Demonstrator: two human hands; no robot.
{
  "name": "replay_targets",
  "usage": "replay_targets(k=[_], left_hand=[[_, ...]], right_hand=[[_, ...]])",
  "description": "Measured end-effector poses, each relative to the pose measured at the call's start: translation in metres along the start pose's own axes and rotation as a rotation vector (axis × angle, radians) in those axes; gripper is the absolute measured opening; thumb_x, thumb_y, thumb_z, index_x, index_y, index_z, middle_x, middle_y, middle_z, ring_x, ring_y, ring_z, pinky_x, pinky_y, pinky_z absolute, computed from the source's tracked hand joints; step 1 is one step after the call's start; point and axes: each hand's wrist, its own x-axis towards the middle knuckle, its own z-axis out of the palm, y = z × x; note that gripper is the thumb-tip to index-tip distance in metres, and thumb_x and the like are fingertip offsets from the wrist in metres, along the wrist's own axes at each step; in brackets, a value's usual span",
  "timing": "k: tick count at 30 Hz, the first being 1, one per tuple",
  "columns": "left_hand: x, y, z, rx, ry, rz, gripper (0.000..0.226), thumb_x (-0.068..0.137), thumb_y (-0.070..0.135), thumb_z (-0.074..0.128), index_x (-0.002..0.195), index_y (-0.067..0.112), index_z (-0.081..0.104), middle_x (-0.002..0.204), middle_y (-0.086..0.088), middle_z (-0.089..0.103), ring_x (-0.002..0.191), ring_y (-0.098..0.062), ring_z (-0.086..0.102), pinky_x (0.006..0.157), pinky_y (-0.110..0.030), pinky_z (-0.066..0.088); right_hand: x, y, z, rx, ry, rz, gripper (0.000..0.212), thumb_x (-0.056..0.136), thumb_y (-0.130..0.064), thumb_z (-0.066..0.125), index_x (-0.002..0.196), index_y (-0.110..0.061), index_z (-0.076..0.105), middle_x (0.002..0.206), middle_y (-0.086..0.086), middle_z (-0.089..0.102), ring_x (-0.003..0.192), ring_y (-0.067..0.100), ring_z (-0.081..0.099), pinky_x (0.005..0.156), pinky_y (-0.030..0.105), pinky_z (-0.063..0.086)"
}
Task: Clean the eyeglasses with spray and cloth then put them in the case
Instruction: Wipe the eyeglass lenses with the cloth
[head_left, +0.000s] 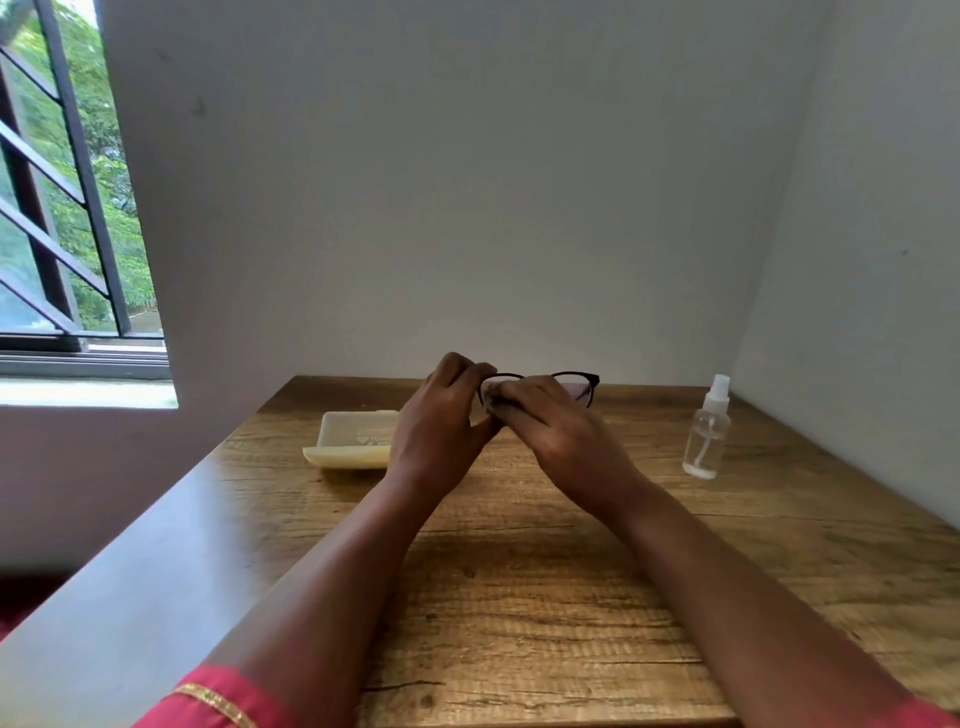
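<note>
Hands (498, 415) on eyeglasses (576, 387), between case (353, 441) and spray bottle (707, 431).

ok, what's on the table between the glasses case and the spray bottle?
In the head view, both hands, left hand and right hand, hold the eyeglasses up between the case and spray bottle; the table beneath looks bare.

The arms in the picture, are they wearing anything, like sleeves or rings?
Both forearms are bare. The left hand and right hand show no rings, watch or gloves. Down at the bottom edge, a pinkish-red sleeve with a thin gold trim band covers the left upper arm, and a small bit of the same red peeks at the right corner.
</note>
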Motion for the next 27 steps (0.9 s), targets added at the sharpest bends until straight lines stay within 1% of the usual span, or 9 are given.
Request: replay_targets(k=[2, 5, 8, 11, 13, 18, 21, 24, 27], left_hand=[[0.0, 0.0, 0.001, -0.001, -0.008, 0.012, 0.044, 0.077, 0.022, 0.076, 0.117, 0.015, 0.061, 0.111, 0.0, 0.056, 0.088, -0.016, 0.062, 0.067, -0.024, 0.047], [0.001, 0.0, 0.001, -0.006, 0.002, -0.003, 0.044, 0.077, 0.027, 0.077, 0.116, 0.015, 0.061, 0.109, 0.001, 0.056, 0.085, -0.015, 0.061, 0.066, -0.027, 0.051], [0.002, 0.0, 0.001, -0.002, 0.005, -0.012, 0.047, 0.075, 0.036, 0.078, 0.115, 0.017, 0.061, 0.107, 0.003, 0.055, 0.08, -0.013, 0.06, 0.063, -0.028, 0.051], [0.003, -0.002, 0.001, 0.01, 0.02, -0.03, 0.051, 0.072, 0.038, 0.08, 0.115, 0.018, 0.062, 0.105, 0.003, 0.055, 0.078, -0.015, 0.061, 0.06, -0.029, 0.049], [0.003, -0.003, 0.0, 0.018, 0.026, -0.032, 0.052, 0.071, 0.035, 0.082, 0.115, 0.017, 0.062, 0.105, 0.002, 0.056, 0.079, -0.017, 0.062, 0.061, -0.029, 0.049], [0.004, -0.005, -0.004, -0.003, 0.053, -0.075, 0.051, 0.07, 0.031, 0.082, 0.115, 0.019, 0.062, 0.106, 0.004, 0.056, 0.081, -0.013, 0.063, 0.063, -0.028, 0.048], [0.005, -0.004, -0.005, -0.013, 0.065, -0.095, 0.051, 0.07, 0.031, 0.083, 0.115, 0.019, 0.063, 0.106, 0.004, 0.056, 0.082, -0.01, 0.061, 0.063, -0.024, 0.043], [0.005, -0.005, -0.005, -0.015, 0.07, -0.093, 0.051, 0.069, 0.032, 0.083, 0.114, 0.018, 0.063, 0.104, 0.003, 0.056, 0.081, -0.01, 0.06, 0.062, -0.024, 0.043], [0.005, -0.006, -0.006, -0.007, 0.06, -0.086, 0.051, 0.07, 0.032, 0.082, 0.115, 0.018, 0.063, 0.103, 0.003, 0.056, 0.079, -0.013, 0.061, 0.062, -0.026, 0.046]], right_hand=[[0.003, -0.002, 0.002, -0.027, -0.006, -0.042, 0.026, 0.092, -0.001, 0.058, 0.116, 0.002, 0.066, 0.12, 0.015, 0.064, 0.113, 0.027, 0.058, 0.096, 0.034, 0.049], [0.005, 0.002, 0.003, -0.036, 0.009, -0.032, 0.027, 0.092, 0.0, 0.058, 0.118, 0.002, 0.065, 0.12, 0.015, 0.064, 0.111, 0.027, 0.056, 0.093, 0.033, 0.049], [0.004, 0.01, 0.001, -0.042, 0.036, 0.047, 0.029, 0.089, 0.0, 0.062, 0.119, 0.0, 0.065, 0.12, 0.013, 0.063, 0.111, 0.025, 0.053, 0.09, 0.032, 0.05], [0.001, 0.018, -0.005, -0.036, 0.082, 0.146, 0.031, 0.092, -0.004, 0.048, 0.117, -0.001, 0.065, 0.117, 0.012, 0.063, 0.107, 0.024, 0.053, 0.088, 0.031, 0.051], [-0.002, 0.025, -0.009, -0.025, 0.115, 0.219, 0.032, 0.091, -0.006, 0.044, 0.114, 0.0, 0.066, 0.113, 0.013, 0.064, 0.104, 0.026, 0.054, 0.085, 0.032, 0.052], [-0.015, 0.043, -0.014, -0.009, 0.152, 0.314, 0.022, 0.092, -0.005, 0.05, 0.106, 0.001, 0.067, 0.105, 0.013, 0.062, 0.093, 0.029, 0.057, 0.08, 0.033, 0.049], [-0.02, 0.044, -0.016, 0.017, 0.129, 0.335, 0.016, 0.087, 0.006, 0.061, 0.101, 0.0, 0.066, 0.103, 0.011, 0.059, 0.09, 0.025, 0.055, 0.078, 0.029, 0.045], [-0.021, 0.04, -0.016, 0.042, 0.093, 0.303, 0.016, 0.085, 0.006, 0.064, 0.099, -0.003, 0.066, 0.102, 0.009, 0.059, 0.091, 0.022, 0.054, 0.078, 0.024, 0.043], [-0.017, 0.034, -0.014, 0.051, 0.072, 0.245, 0.016, 0.086, 0.003, 0.066, 0.1, -0.003, 0.066, 0.102, 0.009, 0.059, 0.091, 0.022, 0.053, 0.079, 0.025, 0.043]])
